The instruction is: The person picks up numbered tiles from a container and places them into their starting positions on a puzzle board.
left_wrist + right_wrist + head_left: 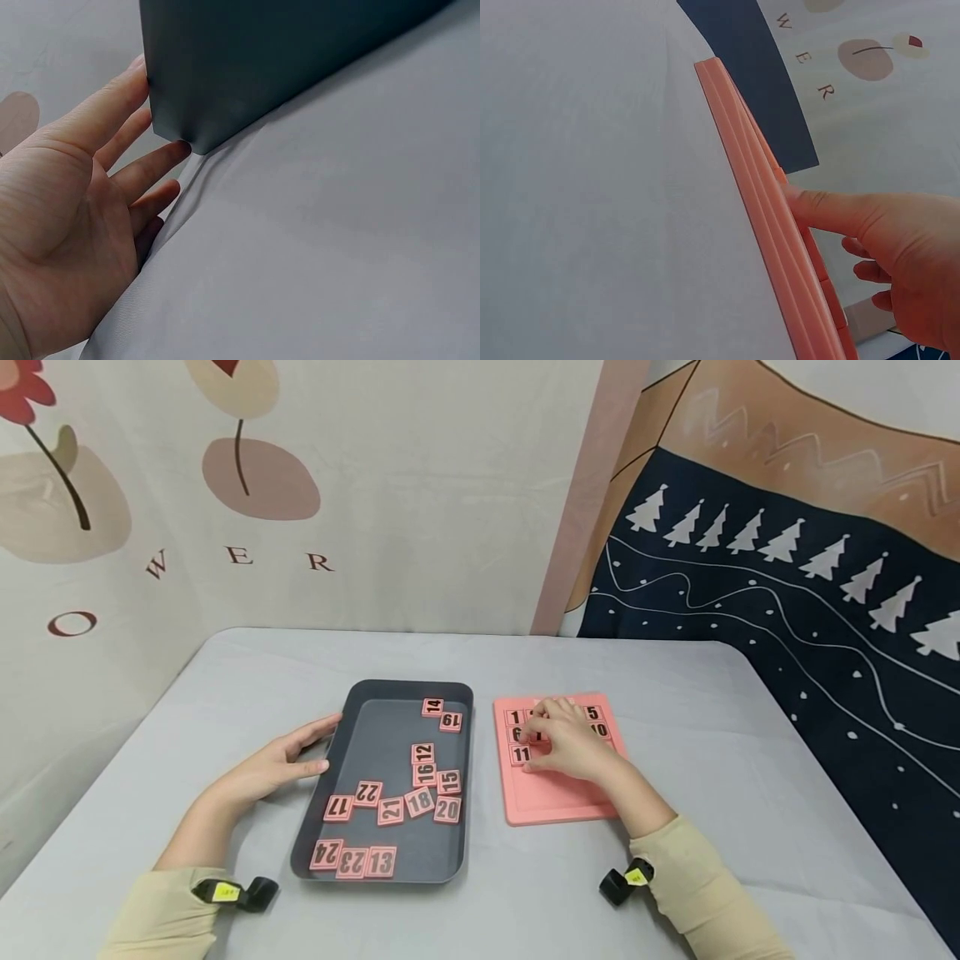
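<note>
My left hand (273, 768) rests against the left rim of a dark grey tray (382, 693), thumb and fingers extended. In the left wrist view, its fingertips touch the tray's corner (176, 124). Pink number tiles lie scattered in the tray, among them 14 (432, 707), 12 (422, 752) and 24 (326, 854). Over a pink number board (555, 802), my right hand (566, 743) pinches the number 11 tile (521, 755) at the start of the third row, index finger above and thumb below. Tiles 1 (513, 717) and 5 (592, 713) sit in the top row; the hand covers several others.
A pale grey cloth (675, 710) covers the table. Behind it hangs a light curtain (420, 527) with printed letters, and a dark, tree-patterned fabric (750, 577) stands at the right. Both wrists carry small black cameras, the left one (258, 894) beside the tray.
</note>
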`<action>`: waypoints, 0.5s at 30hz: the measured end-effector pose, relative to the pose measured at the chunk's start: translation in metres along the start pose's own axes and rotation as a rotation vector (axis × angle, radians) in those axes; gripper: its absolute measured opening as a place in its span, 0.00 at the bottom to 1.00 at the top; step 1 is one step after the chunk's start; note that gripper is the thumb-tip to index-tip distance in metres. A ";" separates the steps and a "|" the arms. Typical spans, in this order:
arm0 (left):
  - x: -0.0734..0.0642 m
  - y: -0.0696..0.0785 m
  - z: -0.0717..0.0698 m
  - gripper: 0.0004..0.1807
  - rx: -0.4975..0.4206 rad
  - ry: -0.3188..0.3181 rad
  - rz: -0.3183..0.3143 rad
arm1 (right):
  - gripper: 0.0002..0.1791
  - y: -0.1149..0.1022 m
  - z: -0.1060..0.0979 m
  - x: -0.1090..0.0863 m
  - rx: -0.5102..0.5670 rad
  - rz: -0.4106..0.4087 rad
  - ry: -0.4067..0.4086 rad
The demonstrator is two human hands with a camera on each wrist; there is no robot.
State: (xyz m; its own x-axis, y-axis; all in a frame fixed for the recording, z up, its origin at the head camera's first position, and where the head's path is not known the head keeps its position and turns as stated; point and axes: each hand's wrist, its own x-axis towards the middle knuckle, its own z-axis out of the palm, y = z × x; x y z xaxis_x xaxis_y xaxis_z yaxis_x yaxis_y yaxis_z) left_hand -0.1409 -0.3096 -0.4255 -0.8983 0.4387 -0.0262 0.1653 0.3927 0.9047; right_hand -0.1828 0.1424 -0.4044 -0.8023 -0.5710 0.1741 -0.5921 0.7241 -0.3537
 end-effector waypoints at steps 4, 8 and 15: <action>0.000 0.000 0.000 0.37 -0.001 -0.002 -0.001 | 0.18 -0.002 -0.001 0.000 0.005 -0.013 0.007; 0.000 0.001 0.000 0.37 0.001 -0.001 -0.003 | 0.19 -0.008 -0.005 0.004 0.039 -0.042 0.038; 0.000 0.001 0.000 0.37 0.003 0.001 -0.003 | 0.22 -0.029 -0.014 0.021 0.063 -0.141 0.063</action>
State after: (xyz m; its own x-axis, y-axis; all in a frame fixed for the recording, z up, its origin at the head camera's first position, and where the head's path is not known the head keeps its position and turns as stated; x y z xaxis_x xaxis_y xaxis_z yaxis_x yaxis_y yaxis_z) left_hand -0.1407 -0.3092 -0.4247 -0.8990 0.4370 -0.0281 0.1644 0.3964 0.9032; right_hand -0.1834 0.1142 -0.3779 -0.7156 -0.6387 0.2828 -0.6951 0.6115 -0.3780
